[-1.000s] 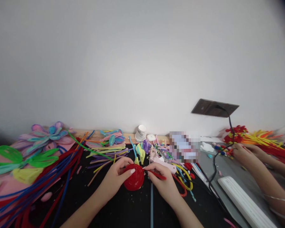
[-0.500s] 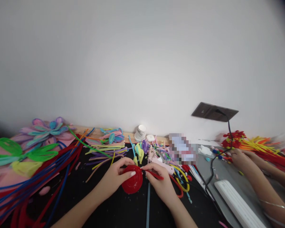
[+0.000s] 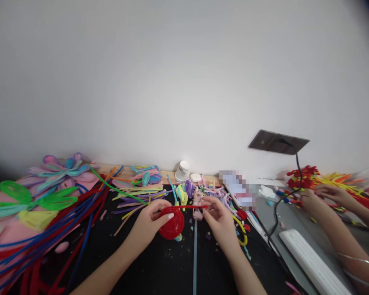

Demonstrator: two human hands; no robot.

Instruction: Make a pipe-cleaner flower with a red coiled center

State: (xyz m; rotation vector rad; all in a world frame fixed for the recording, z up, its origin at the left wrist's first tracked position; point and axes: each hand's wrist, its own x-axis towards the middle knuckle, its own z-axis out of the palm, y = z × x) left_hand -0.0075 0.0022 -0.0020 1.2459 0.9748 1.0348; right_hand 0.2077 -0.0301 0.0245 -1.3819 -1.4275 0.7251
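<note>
A round red coil [image 3: 172,223] is pinched at its upper left between the thumb and fingers of my left hand [image 3: 155,219]. From its top edge a red strand [image 3: 189,207] runs straight out to the right. My right hand [image 3: 217,215] is closed on the far end of that strand, with thumb and fingertips together. Both hands are above the black mat [image 3: 160,270]. Just behind the coil lie yellow-green pieces [image 3: 182,194] and a pale pink object [image 3: 198,205].
Blue and red stems [image 3: 64,221] and fuzzy flowers [image 3: 61,172] fill the left side. A white cup [image 3: 183,171] stands by the wall. At right are a phone [image 3: 238,190], a white power strip [image 3: 310,262], a black cable [image 3: 275,217] and another person's hands [image 3: 313,203].
My right hand has moved right, away from the coil, and the red strand is now stretched straight between my hands. The other person's hands have shifted slightly.
</note>
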